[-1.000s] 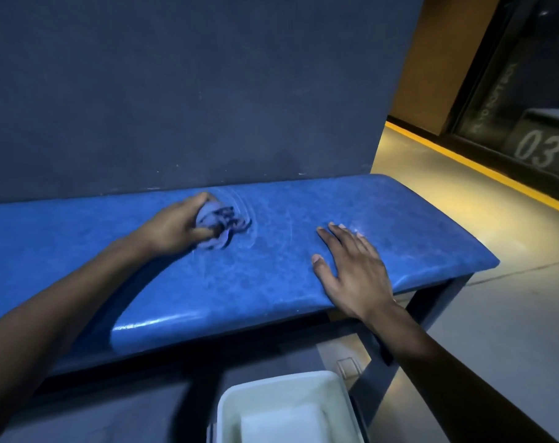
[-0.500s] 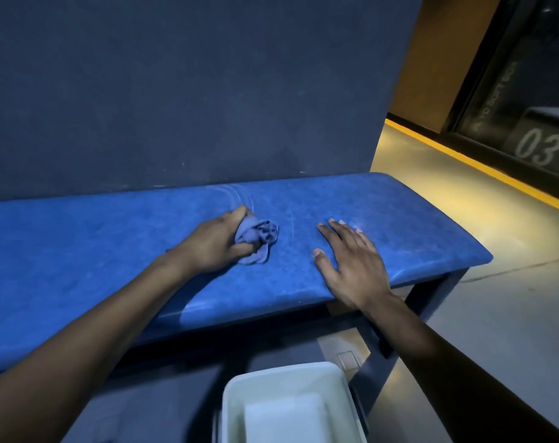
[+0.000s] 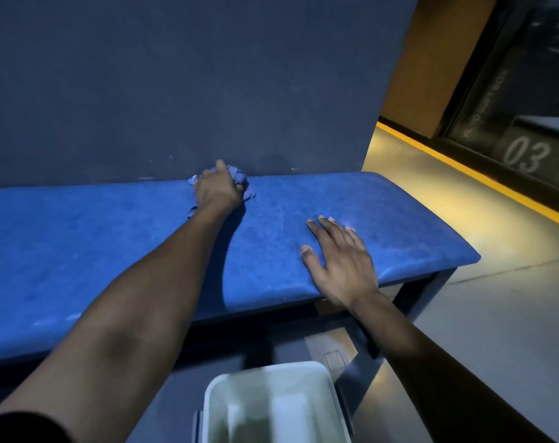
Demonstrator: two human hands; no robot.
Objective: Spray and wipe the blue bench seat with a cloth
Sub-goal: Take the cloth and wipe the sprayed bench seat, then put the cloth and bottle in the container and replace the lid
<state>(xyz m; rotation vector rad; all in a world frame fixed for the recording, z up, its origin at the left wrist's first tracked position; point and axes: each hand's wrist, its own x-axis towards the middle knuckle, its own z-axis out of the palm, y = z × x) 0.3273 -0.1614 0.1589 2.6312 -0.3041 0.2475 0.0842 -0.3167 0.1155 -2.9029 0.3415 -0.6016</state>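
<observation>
Head view: one wide-angle picture, looking down over both bare forearms.
Table: the long blue padded bench seat (image 3: 112,251), called the table here, runs from 9 o'clock to 3 o'clock across the middle, its back edge against a dark blue-grey wall panel (image 3: 176,84).
Cloth: a crumpled blue-grey cloth (image 3: 240,182) lies at the table's back edge, about 12 o'clock from picture centre, touching the wall line; bits of it show at 9 and 3 o'clock of the fist.
Left hand: the left hand (image 3: 217,190) reaches far across the table with its grip clamped on the cloth, pressing it onto the seat.
Right hand: the right hand (image 3: 342,266) lies flat, palm down, near the table's front edge at 3 o'clock from centre; its fingers (image 3: 331,228) are spread apart, holding nothing.
Spacing: the two hands are well apart, the cloth at 11 o'clock from the right hand.
Bin: a pale rectangular plastic tub (image 3: 271,407) stands on the floor at 6 o'clock, in front of the table.
Floor: a grey floor (image 3: 495,314) with a yellow stripe (image 3: 463,167) lies at 2 o'clock, beside a dark glass panel marked "03" (image 3: 527,156).
</observation>
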